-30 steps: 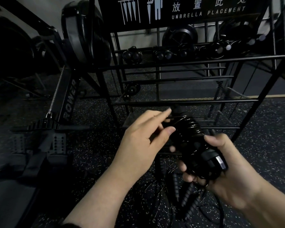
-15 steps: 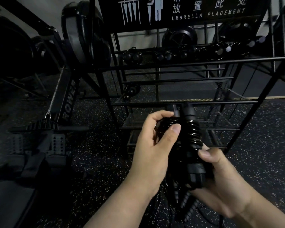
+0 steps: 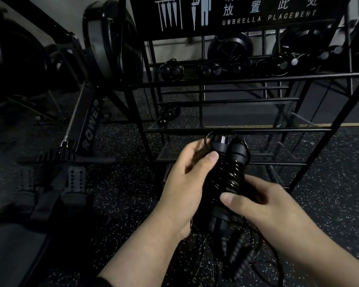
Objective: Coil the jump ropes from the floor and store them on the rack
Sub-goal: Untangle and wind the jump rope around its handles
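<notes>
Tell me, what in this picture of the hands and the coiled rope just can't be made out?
All in the head view:
- Left hand: its fingers curl behind the coiled jump rope, hidden.
- Right hand: only the thumb shows, the rest is behind the bundle.
- Loose ropes on the floor: too dark and tangled to count.
- Rack: its sign is cut off by the top edge.

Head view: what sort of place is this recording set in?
Most likely a gym or fitness room. A rowing machine marked "ROWER" stands on speckled rubber flooring, and a black metal rack with an "UMBRELLA PLACEMENT" sign holds coiled jump ropes, while both hands grip another jump rope.
</notes>
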